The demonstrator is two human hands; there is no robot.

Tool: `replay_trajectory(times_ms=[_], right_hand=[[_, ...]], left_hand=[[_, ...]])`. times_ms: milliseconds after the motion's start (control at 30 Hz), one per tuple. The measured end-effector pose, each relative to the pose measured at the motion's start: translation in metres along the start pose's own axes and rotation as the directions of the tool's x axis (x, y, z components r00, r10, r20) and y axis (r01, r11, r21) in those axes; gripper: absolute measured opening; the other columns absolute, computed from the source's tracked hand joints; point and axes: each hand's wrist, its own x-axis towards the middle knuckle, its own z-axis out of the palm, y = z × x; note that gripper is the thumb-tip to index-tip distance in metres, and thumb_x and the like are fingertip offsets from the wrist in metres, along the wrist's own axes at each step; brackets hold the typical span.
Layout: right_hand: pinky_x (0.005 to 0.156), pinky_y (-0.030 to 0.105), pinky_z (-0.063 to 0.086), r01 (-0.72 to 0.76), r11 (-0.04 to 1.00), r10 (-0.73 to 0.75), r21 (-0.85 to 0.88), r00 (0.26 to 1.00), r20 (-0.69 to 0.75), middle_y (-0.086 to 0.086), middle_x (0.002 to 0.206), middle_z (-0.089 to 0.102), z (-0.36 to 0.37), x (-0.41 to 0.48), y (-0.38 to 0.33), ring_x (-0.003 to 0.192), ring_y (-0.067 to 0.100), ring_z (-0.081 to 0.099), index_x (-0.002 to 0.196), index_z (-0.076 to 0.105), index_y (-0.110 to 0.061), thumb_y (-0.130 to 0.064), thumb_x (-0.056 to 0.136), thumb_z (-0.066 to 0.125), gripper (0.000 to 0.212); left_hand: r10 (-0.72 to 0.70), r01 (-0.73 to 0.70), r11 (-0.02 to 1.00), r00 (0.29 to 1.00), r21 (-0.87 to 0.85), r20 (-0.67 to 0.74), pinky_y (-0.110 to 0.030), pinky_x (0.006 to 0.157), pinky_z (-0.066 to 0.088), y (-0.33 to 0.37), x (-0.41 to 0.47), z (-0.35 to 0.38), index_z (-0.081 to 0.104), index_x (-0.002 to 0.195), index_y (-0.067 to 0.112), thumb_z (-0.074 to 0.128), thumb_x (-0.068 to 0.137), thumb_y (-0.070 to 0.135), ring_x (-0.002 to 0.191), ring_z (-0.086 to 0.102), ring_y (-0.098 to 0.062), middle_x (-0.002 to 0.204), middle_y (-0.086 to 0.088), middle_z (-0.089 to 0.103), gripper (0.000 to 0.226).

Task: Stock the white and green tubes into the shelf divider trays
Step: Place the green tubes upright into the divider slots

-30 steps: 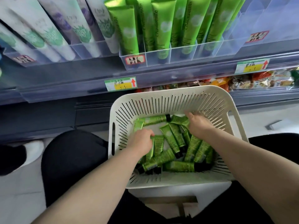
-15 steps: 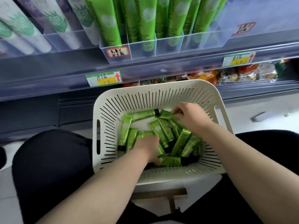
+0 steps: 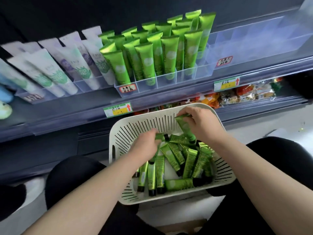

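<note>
The right hand [image 3: 203, 126] is closed round a green tube [image 3: 185, 128], held over the far part of the basket [image 3: 135, 126]. The tube is tilted, with its crimped end up by the fingertips and its black cap pointing down into the pile. The left hand [image 3: 144, 147] is lower, near the basket's middle, with its fingers curled on a second green tube [image 3: 160, 137] whose black cap pokes out just beside the knuckles. That makes two tubes in hand, one each.

Below and between the hands, the loose green tubes [image 3: 176, 155] lie heaped on the basket floor, mostly toward its near and right sides. At least eleven can be picked out, but they overlap too much for a firm count.

The basket is white and slotted, and it sits between two black-clad knees [image 3: 76, 175].

Above the basket's far rim, on the shelf, a clear divider tray [image 3: 203, 72] holds the standing green tubes [image 3: 169, 53] cap-down in ranks. About seventeen crimped tops show. Up and to the left of the basket, the white tubes [image 3: 45, 72] lean in neighbouring trays. There are roughly eight, though that side is blurred.

Two yellow-and-green price labels [image 3: 118, 109] with red arrows sit on the shelf edge, one just above the basket's far left corner and one off to its right. Snack packets [image 3: 237, 95] lie on the lower shelf beyond the basket's far right corner.
</note>
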Motion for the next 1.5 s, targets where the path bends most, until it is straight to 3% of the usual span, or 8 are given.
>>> replay_trajectory(times_ms=[233,500,700,867,967,1167,1300,1500], right_hand=[[0.073,0.034,0.045,-0.039,0.999,0.031,-0.028,0.97,-0.24,0.004,0.104,0.068,-0.078,0.006,-0.016,0.097,0.028,0.06,0.107,0.066,-0.021,-0.021,0.089,0.054,0.022],[0.071,0.035,0.044,-0.13,0.991,0.127,0.021,0.896,-0.425,0.006,0.102,0.068,-0.144,0.041,-0.004,0.095,0.032,0.058,0.106,0.064,-0.023,-0.02,0.089,0.05,0.022],[0.07,0.035,0.045,-0.095,0.99,0.133,0.102,0.862,-0.489,0.0,0.088,0.065,-0.164,0.075,0.009,0.086,0.028,0.058,0.102,0.065,-0.022,-0.012,0.088,0.051,0.021],[0.07,0.036,0.048,-0.065,0.987,0.131,0.147,0.854,-0.503,-0.001,0.087,0.065,-0.17,0.094,0.02,0.08,0.025,0.057,0.103,0.064,-0.023,-0.008,0.089,0.05,0.025],[0.069,0.032,0.046,-0.054,0.982,0.138,0.178,0.856,-0.498,-0.002,0.088,0.064,-0.174,0.103,0.023,0.078,0.02,0.054,0.103,0.064,-0.023,-0.009,0.09,0.051,0.023],[0.07,0.032,0.044,-0.016,0.987,0.095,0.16,0.857,-0.506,-0.005,0.088,0.062,-0.179,0.115,0.016,0.081,0.018,0.053,0.102,0.063,-0.022,-0.008,0.09,0.05,0.023],[0.068,0.033,0.044,-0.008,0.995,0.052,0.096,0.881,-0.471,-0.006,0.085,0.057,-0.171,0.128,0.01,0.082,0.02,0.053,0.105,0.061,-0.022,-0.008,0.09,0.047,0.024],[0.067,0.03,0.038,-0.03,0.998,0.048,0.047,0.881,-0.471,0.005,0.102,0.065,-0.165,0.145,0.011,0.094,0.027,0.056,0.11,0.059,-0.017,-0.007,0.089,0.045,0.026]], left_hand=[[0.303,-0.327,0.945,0.85,0.018,-0.431,-0.027,0.08,0.04,0.104,0.011,-0.111,0.071,0.108,0.024,0.069,0.087,0.024,0.095,0.056,-0.016,0.104,0.004,0.064,0.021],[0.452,-0.478,0.868,0.641,0.138,-0.62,-0.031,0.089,0.045,0.202,0.05,-0.175,0.072,0.11,0.026,0.063,0.085,0.025,0.101,0.062,-0.023,0.105,0.003,0.072,0.026],[0.375,-0.314,0.927,0.749,0.205,-0.547,-0.037,0.079,0.051,0.233,0.104,-0.181,0.072,0.1,0.021,0.057,0.089,0.02,0.099,0.06,-0.031,0.103,-0.005,0.069,0.02],[0.323,-0.2,0.932,0.839,0.304,-0.438,-0.029,0.063,0.039,0.244,0.134,-0.18,0.072,0.088,0.017,0.054,0.08,0.008,0.089,0.062,-0.032,0.092,-0.005,0.066,0.022],[0.297,-0.156,0.924,0.868,0.348,-0.397,-0.03,0.066,0.041,0.247,0.141,-0.178,0.072,0.099,0.017,0.053,0.082,0.003,0.093,0.063,-0.031,0.102,-0.004,0.067,0.03],[0.309,-0.188,0.937,0.841,0.295,-0.445,-0.028,0.064,0.042,0.23,0.135,-0.184,0.072,0.087,0.019,0.049,0.083,-0.002,0.093,0.06,-0.033,0.1,-0.004,0.064,0.031],[0.319,-0.239,0.947,0.783,0.216,-0.535,-0.035,0.078,0.051,0.212,0.118,-0.189,0.069,0.114,0.03,0.047,0.092,0.003,0.104,0.059,-0.028,0.121,-0.002,0.063,0.041],[0.366,-0.289,0.931,0.737,0.225,-0.569,-0.032,0.071,0.047,0.192,0.094,-0.19,0.068,0.117,0.03,0.043,0.097,0.008,0.099,0.06,-0.024,0.119,-0.001,0.065,0.039]])
